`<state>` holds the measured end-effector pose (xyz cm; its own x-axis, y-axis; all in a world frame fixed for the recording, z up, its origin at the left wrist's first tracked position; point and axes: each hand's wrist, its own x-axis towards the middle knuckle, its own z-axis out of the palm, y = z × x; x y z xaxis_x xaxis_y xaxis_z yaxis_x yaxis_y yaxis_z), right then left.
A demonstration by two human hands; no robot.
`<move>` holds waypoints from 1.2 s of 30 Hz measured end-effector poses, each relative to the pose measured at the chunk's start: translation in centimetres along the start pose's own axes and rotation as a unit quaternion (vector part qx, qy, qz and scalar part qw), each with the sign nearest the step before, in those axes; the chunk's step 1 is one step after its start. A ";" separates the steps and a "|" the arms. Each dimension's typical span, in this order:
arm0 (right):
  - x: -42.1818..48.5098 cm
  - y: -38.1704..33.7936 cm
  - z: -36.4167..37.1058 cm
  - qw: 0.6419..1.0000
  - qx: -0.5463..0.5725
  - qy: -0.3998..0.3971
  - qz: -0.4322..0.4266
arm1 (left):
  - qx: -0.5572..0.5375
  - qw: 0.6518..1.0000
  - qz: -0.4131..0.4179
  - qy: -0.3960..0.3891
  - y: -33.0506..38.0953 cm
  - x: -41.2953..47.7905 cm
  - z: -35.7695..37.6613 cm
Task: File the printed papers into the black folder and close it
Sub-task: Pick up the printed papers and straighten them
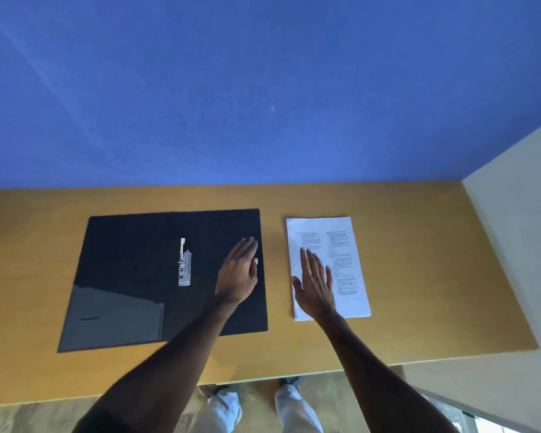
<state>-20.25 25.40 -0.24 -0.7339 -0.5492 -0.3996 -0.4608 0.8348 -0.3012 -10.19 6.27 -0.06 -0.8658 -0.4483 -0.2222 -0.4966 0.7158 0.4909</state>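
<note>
The black folder (138,254) lies open and flat on the wooden table, with a silver metal clip (184,264) at its spine and a grey inner pocket (113,317) on its left flap. My left hand (238,273) is over the folder's right half, fingers together and holding nothing. A stack of printed papers (341,245) lies to the right of the folder. My right hand (314,285) is spread over the papers' near left part, fingers apart; whether it touches them I cannot tell.
The table (419,276) stands against a blue wall (263,89) at the back and a pale wall (519,245) on the right. Its near edge runs below my forearms, with my legs and the floor under it.
</note>
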 end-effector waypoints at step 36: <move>3.8 13.3 -7.4 0.880 0.408 0.014 0.244 | -0.236 0.938 -0.248 -0.053 14.7 1.2 8.2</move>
<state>-32.89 34.66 0.62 -0.7620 -0.1231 -0.6358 0.4154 0.6603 -0.6257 -19.03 20.61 -0.04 -0.5491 -0.5896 -0.5924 -0.7794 0.1053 0.6177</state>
